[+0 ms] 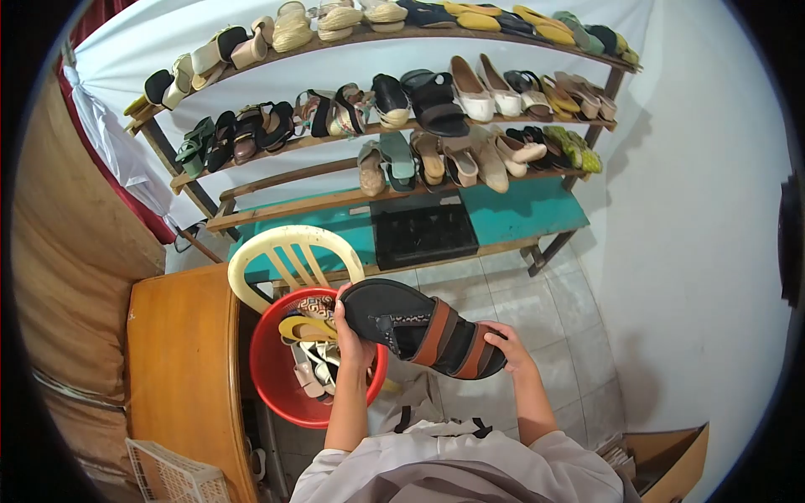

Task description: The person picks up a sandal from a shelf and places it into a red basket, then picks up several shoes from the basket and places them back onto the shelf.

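Note:
A black sandal [394, 314] with brown straps is held up in front of me, lying slantwise between both hands. My left hand [353, 339] is closed on its broad left end, thumb along the edge. At the other end, my right hand [510, 349] grips the sole beside the brown strap. Just behind my left hand stands a red basin [267, 381] containing several shoes, among them a yellow flat [306, 329] and a pale pink slide [307, 379]. My left wrist and hand hide part of the basin.
A wooden rack [495, 116] bears rows of shoes, above a green bench [520, 210] with a black box [423, 230]. A cream plastic chair [293, 237] stands by the basin. To the left are a wooden cabinet [180, 352] and a white basket [172, 474]; a cardboard box [683, 461] is lower right.

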Tool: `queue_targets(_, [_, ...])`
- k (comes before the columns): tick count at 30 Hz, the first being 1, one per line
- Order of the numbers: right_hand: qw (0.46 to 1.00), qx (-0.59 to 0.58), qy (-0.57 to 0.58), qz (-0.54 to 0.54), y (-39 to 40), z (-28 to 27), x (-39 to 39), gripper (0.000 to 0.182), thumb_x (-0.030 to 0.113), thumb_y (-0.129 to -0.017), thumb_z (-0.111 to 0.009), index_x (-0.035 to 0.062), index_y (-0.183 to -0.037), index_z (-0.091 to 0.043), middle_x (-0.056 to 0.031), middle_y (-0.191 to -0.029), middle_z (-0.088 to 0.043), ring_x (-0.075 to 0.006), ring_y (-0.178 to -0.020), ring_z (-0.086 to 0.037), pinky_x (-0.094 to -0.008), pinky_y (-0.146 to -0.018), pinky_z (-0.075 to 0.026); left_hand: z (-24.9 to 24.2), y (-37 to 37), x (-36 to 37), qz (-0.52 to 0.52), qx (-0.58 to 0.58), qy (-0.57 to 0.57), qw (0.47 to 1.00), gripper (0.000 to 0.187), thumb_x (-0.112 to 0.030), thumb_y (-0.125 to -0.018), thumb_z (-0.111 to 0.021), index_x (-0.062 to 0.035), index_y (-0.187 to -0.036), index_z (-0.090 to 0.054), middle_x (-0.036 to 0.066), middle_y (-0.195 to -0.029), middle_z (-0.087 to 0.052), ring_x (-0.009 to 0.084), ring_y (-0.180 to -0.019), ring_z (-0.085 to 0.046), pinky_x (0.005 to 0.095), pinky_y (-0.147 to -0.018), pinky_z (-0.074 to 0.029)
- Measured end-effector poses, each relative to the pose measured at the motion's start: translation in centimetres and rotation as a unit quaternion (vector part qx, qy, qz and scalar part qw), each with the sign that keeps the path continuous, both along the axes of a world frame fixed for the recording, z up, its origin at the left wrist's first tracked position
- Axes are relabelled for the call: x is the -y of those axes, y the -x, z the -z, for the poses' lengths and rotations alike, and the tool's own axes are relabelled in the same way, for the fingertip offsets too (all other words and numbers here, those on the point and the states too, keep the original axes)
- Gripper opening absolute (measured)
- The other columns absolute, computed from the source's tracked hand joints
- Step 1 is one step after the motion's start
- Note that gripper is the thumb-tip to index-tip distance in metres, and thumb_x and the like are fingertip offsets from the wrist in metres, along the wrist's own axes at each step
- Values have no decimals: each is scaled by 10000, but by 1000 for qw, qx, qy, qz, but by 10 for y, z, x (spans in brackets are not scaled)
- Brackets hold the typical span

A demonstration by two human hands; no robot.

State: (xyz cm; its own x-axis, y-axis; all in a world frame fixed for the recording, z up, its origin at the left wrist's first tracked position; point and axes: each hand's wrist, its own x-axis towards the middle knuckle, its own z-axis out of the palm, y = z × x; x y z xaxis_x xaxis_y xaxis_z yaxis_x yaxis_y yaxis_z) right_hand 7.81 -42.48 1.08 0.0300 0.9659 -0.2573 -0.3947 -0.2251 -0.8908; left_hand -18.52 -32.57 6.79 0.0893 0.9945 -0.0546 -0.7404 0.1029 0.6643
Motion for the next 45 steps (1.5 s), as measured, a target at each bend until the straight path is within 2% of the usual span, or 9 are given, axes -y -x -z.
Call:
queue_targets(10, [996, 9, -5, -86, -35, -15, -94, 428, 171, -716, -684, -41, -1067, -560, -108, -984, -599, -160, -866, -582, -267, -763, -470, -14, 12, -61, 77, 143, 36, 986, 394, -441, -865, -374, -110, -1057, -467, 106, -1064, -551, 255, -990, -541, 395, -802, -477])
queue_targets(17, [994, 19, 34, -105, -51, -23, -137, 452, 179, -717, -668, -74, -1068, -537, -129, -999, -590, -173, -865, -583, -282, -769, -477, -19, -9, -85, 33, 34, 61, 997, 283, -341, -882, -394, -136, -1062, -472, 82, -1032, -560, 229, -954, -555, 362, -792, -478])
queue_targets(27, [984, 39, 9, -174, -122, -30, -200, 444, 193, -723, -689, -40, -1076, -553, -107, -1003, -591, -167, -866, -581, -280, -772, -471, -31, -83, -103, -17, 28, 17, 999, 513, -383, -892, -378, -338, -1366, -187, 108, -1203, -481, 278, -1081, -486, 450, -882, -416])
queue_targets(31, [984, -15, 24, -177, -127, -17, -209, 525, 188, -722, -701, -54, -1140, -494, -112, -1051, -568, -171, -923, -564, -286, -823, -455, -6, -101, -119, -107, 127, 48, 985, 482, -438, -892, -373, -237, -1324, -298, 100, -1199, -491, 259, -1082, -488, 423, -918, -392])
queue_targets(32, [984, -24, 18, -174, -125, -12, -212, 533, 182, -722, -702, -56, -1147, -486, -114, -1063, -562, -173, -938, -559, -286, -834, -450, 5, -104, -117, -29, 200, 28, 979, 513, -456, -886, -384, -160, -1300, -319, 93, -1211, -479, 258, -1105, -469, 397, -928, -389])
queue_targets(35, [984, -70, 15, -162, -109, -6, -219, 563, 135, -714, -710, -25, -1185, -446, -103, -1120, -523, -186, -1004, -528, -303, -864, -439, 63, -123, -106, -101, 143, 119, 977, 530, -382, -853, -502, -150, -1295, -323, 76, -1233, -454, 240, -1112, -460, 396, -925, -388])
queue_targets(38, [983, -99, 22, -156, -82, -3, -229, 562, 100, -723, -702, 54, -1205, -416, -70, -1133, -491, -194, -1030, -507, -326, -865, -447, 51, -167, -99, -54, -48, -7, 997, 632, -202, -788, -626, -134, -1309, -274, 70, -1276, -395, 239, -1160, -410, 386, -951, -362])
queue_targets(41, [974, -139, 42, -174, -61, 2, -241, 535, 121, -722, -709, 57, -1177, -434, -49, -1123, -478, -183, -1044, -478, -307, -878, -411, 36, -165, -109, -125, -69, 63, 988, 728, -2, -720, -648, -93, -1312, -234, 85, -1247, -404, 232, -1142, -429, 351, -946, -367])
queue_targets(45, [956, -69, -10, -285, -40, 6, -262, 568, 106, -749, -679, 82, -1217, -358, -72, -1140, -462, -184, -1047, -487, -338, -866, -441, 27, -129, -126, -137, -94, 78, 983, 752, 57, -697, -617, -89, -1318, -219, 105, -1217, -425, 232, -1107, -450, 348, -932, -375])
